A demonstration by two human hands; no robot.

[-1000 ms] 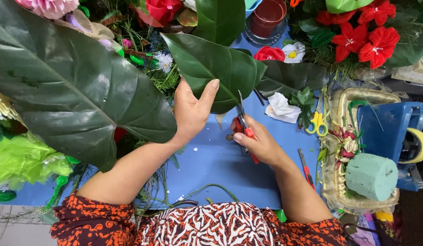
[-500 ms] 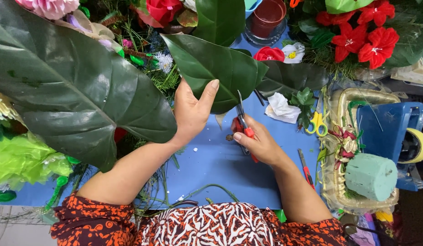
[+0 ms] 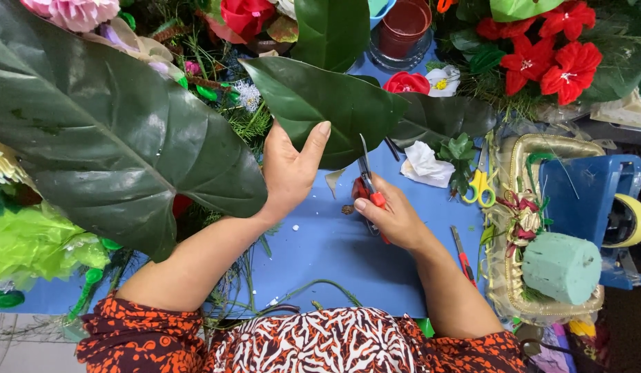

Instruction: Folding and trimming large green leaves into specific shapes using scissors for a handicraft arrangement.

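Leaf (image 3: 320,103) in left hand (image 3: 289,173), right hand (image 3: 393,217) gripping scissors (image 3: 365,183)

Broad dark-green leaf (image 3: 320,103) against red-handled scissors' (image 3: 367,188) upright blades.

No packages, labels, signs or screens can be seen anywhere on or around the blue table (image 3: 334,262).
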